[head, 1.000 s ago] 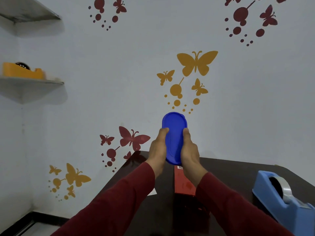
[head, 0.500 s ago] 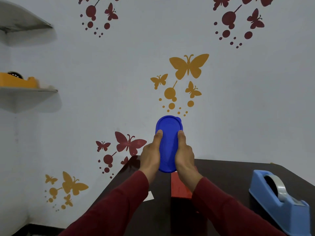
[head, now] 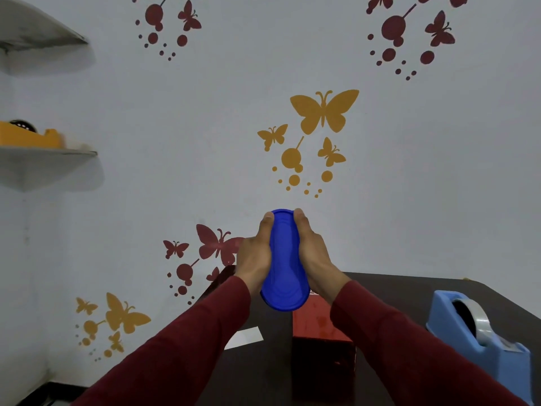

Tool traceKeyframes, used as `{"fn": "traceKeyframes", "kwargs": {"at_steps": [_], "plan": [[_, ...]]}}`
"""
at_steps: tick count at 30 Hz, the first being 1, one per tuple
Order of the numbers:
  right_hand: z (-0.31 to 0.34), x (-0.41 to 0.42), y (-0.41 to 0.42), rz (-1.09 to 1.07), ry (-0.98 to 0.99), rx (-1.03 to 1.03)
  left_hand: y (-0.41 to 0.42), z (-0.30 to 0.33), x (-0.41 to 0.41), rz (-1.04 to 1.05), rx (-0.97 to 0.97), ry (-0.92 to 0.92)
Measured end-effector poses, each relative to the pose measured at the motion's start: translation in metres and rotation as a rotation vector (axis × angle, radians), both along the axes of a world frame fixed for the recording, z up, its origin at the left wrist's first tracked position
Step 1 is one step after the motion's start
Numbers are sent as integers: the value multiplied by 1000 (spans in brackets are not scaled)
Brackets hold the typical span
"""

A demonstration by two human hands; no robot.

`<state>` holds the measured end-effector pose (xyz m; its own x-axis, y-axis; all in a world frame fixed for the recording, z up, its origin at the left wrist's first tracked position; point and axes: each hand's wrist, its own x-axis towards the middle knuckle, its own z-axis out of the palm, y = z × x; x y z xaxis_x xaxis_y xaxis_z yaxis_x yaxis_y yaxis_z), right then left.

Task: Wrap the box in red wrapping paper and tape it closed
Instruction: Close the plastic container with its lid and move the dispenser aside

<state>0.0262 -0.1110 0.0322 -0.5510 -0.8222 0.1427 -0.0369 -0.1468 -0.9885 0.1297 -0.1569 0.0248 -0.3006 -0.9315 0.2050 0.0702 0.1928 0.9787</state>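
Note:
I hold a blue oval plastic box (head: 284,271) up in front of the wall, above the far part of the dark table (head: 395,291). My left hand (head: 254,253) grips its left side and my right hand (head: 311,250) grips its right side, thumbs lying along its top. Below the box a red wrapped block (head: 320,323) stands on the table between my forearms. A light blue tape dispenser (head: 480,338) with a grey roll sits at the table's right.
A small white slip of paper (head: 244,338) lies on the table by my left sleeve. Two wall shelves (head: 49,155) hang at the left, the lower one carrying a yellow object (head: 32,137). The wall behind bears butterfly stickers.
The blue box has come lower and tipped its near end toward me. Both hands slid farther up its sides, thumbs now near its top end.

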Motion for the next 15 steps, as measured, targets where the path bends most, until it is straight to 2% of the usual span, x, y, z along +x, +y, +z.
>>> {"fn": "traceKeyframes", "kwargs": {"at_steps": [4, 9, 12, 15], "plan": [[-1, 2, -4, 1, -28, 4, -2, 16, 5, -66, 82, -1], [2, 10, -10, 25, -50, -4, -7, 32, 6, 20, 17, -53], [-7, 14, -16, 88, -121, -20, -18, 35, 11, 13, 49, -44], [-9, 23, -20, 49, -108, 18, -35, 40, 17, -2, 89, -21]]}}
